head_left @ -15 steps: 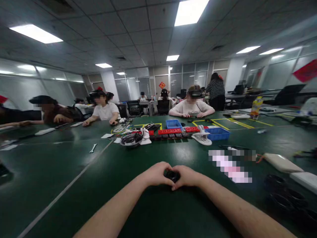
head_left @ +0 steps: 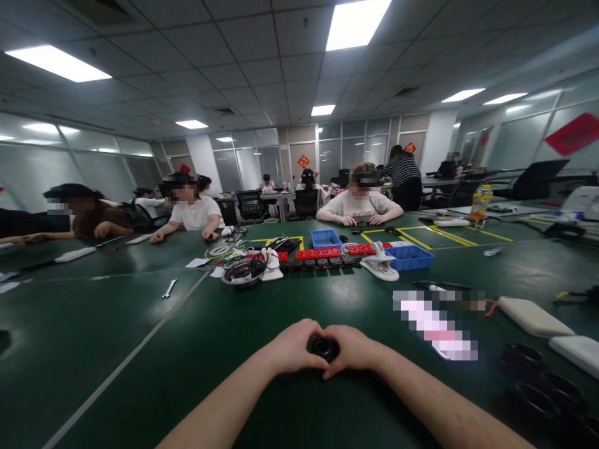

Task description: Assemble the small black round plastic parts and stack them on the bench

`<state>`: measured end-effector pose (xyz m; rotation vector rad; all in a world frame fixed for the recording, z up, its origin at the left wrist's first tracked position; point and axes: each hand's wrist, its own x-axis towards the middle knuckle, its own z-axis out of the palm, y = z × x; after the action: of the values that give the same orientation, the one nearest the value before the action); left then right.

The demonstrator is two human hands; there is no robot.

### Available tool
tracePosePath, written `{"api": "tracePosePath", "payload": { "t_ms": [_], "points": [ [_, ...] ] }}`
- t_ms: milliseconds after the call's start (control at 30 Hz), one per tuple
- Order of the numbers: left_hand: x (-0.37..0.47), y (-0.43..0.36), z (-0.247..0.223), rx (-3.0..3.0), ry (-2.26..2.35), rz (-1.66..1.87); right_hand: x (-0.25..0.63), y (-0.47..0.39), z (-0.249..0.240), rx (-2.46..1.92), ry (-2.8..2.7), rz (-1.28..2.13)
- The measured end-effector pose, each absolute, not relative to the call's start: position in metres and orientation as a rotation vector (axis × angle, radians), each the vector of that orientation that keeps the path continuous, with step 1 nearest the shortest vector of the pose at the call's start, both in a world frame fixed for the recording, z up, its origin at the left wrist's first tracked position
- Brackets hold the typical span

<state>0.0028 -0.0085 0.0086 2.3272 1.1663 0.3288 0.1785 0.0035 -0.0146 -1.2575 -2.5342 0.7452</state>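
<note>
A small round black part (head_left: pixel 324 349) with a hollow middle sits between my two hands, low over the green table (head_left: pixel 224 324). My left hand (head_left: pixel 299 346) curves round its left side, thumb at the near edge. From the right, my right hand (head_left: pixel 350 349) wraps the other side, and the fingertips of both hands meet in front of and behind it. Several black rings (head_left: pixel 536 399) lie at the lower right. A pixelated pinkish strip (head_left: pixel 437 327) rests right of my right hand.
Beyond my hands stand red power strips (head_left: pixel 321 252), blue trays (head_left: pixel 409 255), a white clamp (head_left: pixel 380 263) and coiled cables (head_left: pixel 241 271). A wrench (head_left: pixel 170 289) lies left. White blocks (head_left: pixel 533 315) are at right. People sit across the table.
The view has tilted up slightly, so the hands and table things sit lower in the picture. Both hands keep their hold on the black part.
</note>
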Motion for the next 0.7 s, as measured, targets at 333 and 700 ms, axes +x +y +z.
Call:
{"api": "tracePosePath", "payload": {
  "t_ms": [333,700],
  "points": [
    [0.001,-0.004,0.011,2.339,1.182,0.294,0.173,0.006,-0.023,-1.131,-2.515,0.602],
    [0.0,-0.004,0.011,2.348,1.172,0.283,0.173,0.008,-0.041,-1.112,-2.452,0.617]
  ]
}}
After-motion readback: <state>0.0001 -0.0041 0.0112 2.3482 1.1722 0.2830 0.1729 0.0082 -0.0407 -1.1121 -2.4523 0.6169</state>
